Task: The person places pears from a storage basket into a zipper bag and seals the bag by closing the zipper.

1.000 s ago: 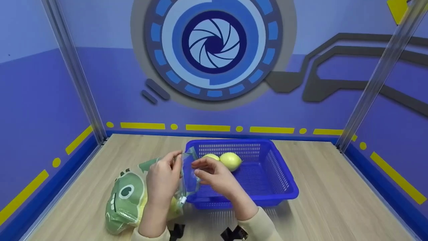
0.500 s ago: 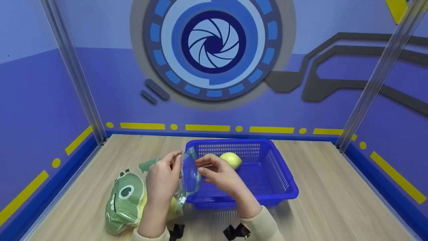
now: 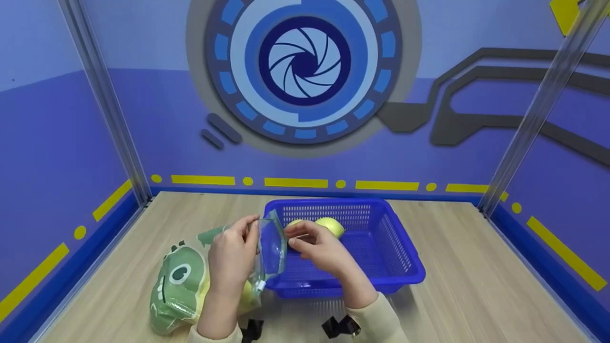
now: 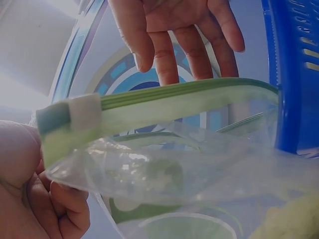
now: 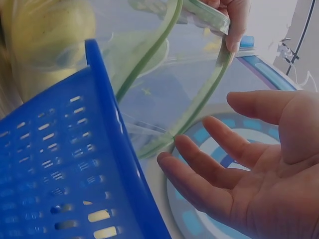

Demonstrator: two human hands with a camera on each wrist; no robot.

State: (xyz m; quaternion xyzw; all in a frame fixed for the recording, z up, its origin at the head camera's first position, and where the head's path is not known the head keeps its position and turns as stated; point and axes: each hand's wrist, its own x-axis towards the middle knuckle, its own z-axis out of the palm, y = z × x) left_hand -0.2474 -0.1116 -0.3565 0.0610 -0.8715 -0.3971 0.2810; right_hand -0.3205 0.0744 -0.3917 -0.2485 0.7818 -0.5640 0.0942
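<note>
A clear zip bag (image 3: 181, 281) with a green cartoon dinosaur print lies at the left, its mouth spread toward the basket. My left hand (image 3: 232, 252) pinches the bag's top edge near the zip slider (image 4: 84, 113). Yellow-green fruit (image 5: 50, 37) shows through the clear plastic. My right hand (image 3: 319, 245) hovers over the blue basket (image 3: 400, 243) just right of the bag's mouth, fingers relaxed and holding nothing. Two pale yellow-green fruits, one (image 3: 332, 226) partly covered by that hand, sit at the basket's back left.
The perforated basket stands on a wooden table (image 3: 467, 276), its left rim close against the bag mouth. Patterned blue wall panels (image 3: 157, 119) enclose the back and both sides. Metal posts (image 3: 529, 105) rise at the rear corners.
My right hand has drawn back a little to the right, away from the bag's mouth, overlapping the fruits more. My left hand and the bag stay nearly still.
</note>
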